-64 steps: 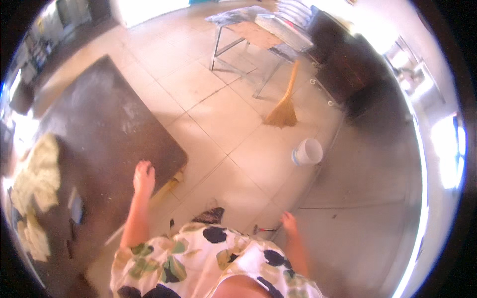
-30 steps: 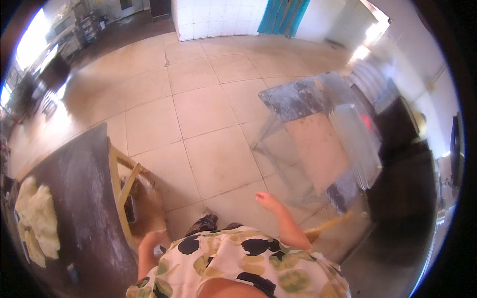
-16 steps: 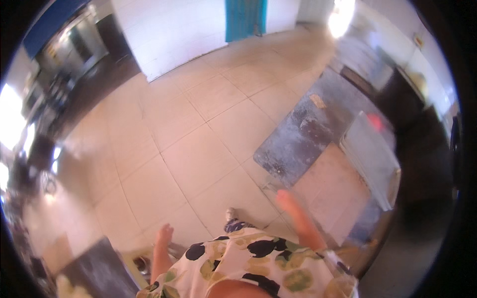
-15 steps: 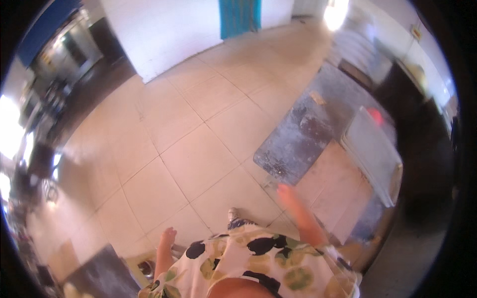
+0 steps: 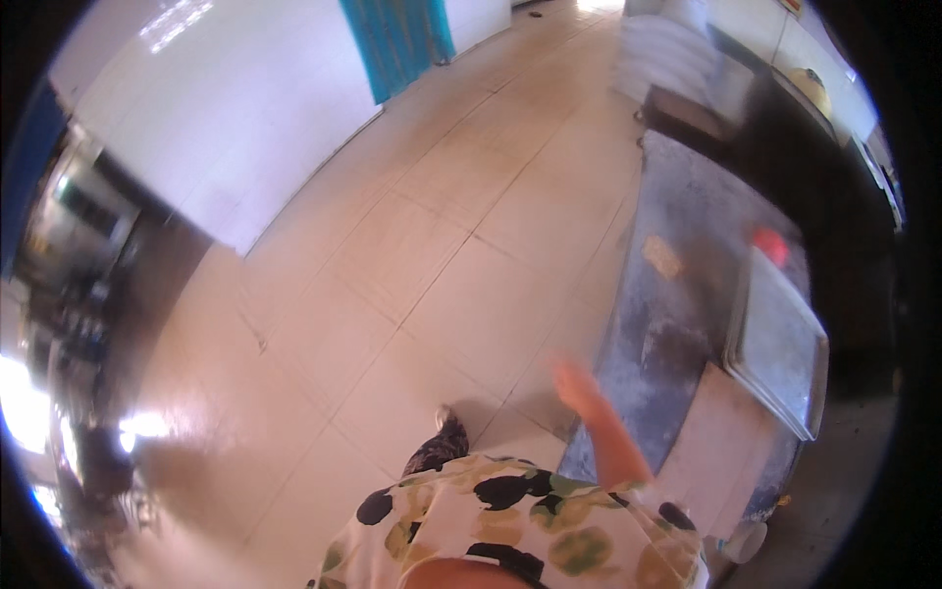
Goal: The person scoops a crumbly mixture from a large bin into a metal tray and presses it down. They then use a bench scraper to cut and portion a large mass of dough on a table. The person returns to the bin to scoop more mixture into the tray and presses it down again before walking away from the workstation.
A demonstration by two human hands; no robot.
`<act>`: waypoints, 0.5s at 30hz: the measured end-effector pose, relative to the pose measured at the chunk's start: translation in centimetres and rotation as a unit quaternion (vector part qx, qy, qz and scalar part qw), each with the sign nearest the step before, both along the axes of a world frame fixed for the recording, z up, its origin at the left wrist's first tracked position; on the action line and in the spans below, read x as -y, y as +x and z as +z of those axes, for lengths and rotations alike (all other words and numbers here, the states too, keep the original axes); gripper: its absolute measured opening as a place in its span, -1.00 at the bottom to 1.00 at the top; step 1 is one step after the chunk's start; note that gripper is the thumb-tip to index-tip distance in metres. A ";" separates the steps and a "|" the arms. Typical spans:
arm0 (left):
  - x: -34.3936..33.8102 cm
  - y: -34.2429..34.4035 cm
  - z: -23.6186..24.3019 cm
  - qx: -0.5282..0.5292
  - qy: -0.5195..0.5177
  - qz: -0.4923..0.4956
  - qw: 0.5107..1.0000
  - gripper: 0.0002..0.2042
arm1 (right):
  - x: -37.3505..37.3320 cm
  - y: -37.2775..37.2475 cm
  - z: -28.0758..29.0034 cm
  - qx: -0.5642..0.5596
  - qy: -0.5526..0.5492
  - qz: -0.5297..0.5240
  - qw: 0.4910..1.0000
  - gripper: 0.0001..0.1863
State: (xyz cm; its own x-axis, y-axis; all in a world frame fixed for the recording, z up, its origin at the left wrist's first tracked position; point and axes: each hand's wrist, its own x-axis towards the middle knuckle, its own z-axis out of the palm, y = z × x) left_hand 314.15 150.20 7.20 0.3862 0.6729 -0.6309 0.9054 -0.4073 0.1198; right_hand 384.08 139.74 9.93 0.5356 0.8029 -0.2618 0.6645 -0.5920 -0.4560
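My right hand (image 5: 577, 385) hangs in the air beside the left edge of a dark table (image 5: 613, 393) dusted with white. Motion smears its fingers, and no object shows in it. My left hand is out of view. On the table lie a light tan board (image 5: 716, 422) and a stack of flat metal trays (image 5: 780, 344). Behind the trays is a red roundish thing (image 5: 770, 245), blurred. Farther left on the tabletop sits a small tan piece (image 5: 662, 255) whose kind I cannot make out.
Tiled floor (image 5: 461, 255) stretches ahead, with my shoe (image 5: 444, 416) on it. A white wall (image 5: 216, 128) with a teal curtain (image 5: 402, 44) stands ahead left. White sacks (image 5: 667, 59) are piled beyond the table. A white container (image 5: 748, 542) is by the table's near end.
The view has swung and moved ahead along the table, a foot stepping out. My left hand has left the picture. My right hand now shows beside the table's long edge.
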 end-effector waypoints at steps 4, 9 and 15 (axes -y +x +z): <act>-24.9 6.9 0.9 -0.050 0.120 -0.227 0.965 -0.74 | -4.0 2.2 -0.2 -0.075 -0.126 -0.047 0.988 -0.69; -52.2 28.9 0.9 0.037 0.150 -0.220 0.963 -0.70 | -4.1 3.4 -8.3 -0.194 -0.110 -0.157 0.962 -0.62; -64.9 60.1 3.2 0.296 0.031 0.064 0.953 -0.57 | -6.3 8.4 -9.4 -0.261 -0.160 -0.235 0.922 -0.67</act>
